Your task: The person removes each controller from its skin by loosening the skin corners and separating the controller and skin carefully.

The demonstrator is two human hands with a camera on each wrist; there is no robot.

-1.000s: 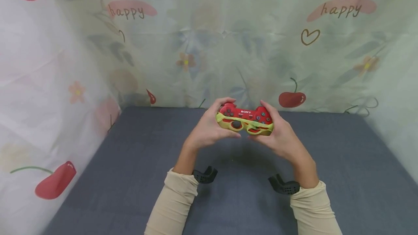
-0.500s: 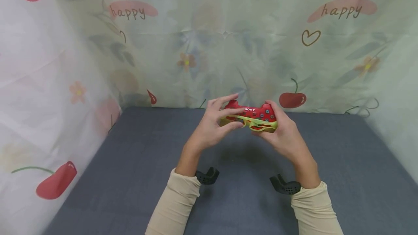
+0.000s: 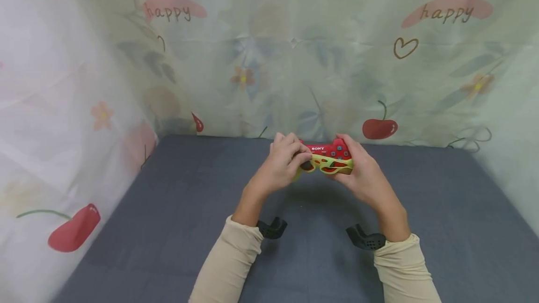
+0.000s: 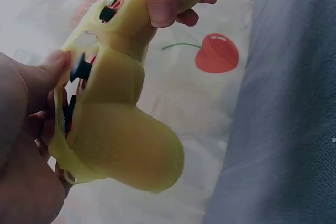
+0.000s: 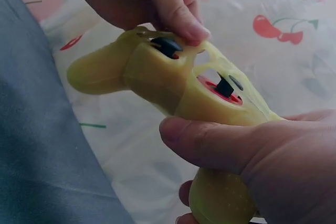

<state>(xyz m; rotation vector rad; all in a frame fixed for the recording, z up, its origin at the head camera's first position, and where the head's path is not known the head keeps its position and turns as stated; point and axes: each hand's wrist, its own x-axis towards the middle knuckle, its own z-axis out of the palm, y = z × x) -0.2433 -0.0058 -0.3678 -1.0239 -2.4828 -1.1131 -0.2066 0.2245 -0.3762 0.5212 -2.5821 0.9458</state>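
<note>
A red Sony game controller (image 3: 318, 149) is held up above the table, its lower part wrapped in a stretchy yellow-green cover (image 4: 126, 142). My right hand (image 3: 365, 177) grips the right end, thumb along the cover in the right wrist view. With thumb and fingers, my left hand (image 3: 279, 162) pinches the cover's edge near the left thumbstick (image 4: 82, 68). There the cover stands away from the controller, leaving a gap. The right thumbstick (image 5: 224, 86) shows through an opening in the cover. The left handle is inside the cover; my left fingers hide the left buttons in the head view.
Below lies a table with a dark grey cloth (image 3: 189, 209). Printed curtains (image 3: 290, 69) with cherries and "happy" lettering enclose the back and sides. A black wrist mount (image 3: 273, 228) sits on the left wrist, another black mount (image 3: 365, 237) on the right.
My left hand went from holding the controller's left end, through spread fingers across its front, to pinching the cover's edge. My right hand keeps its grip; the controller shifted slightly.
</note>
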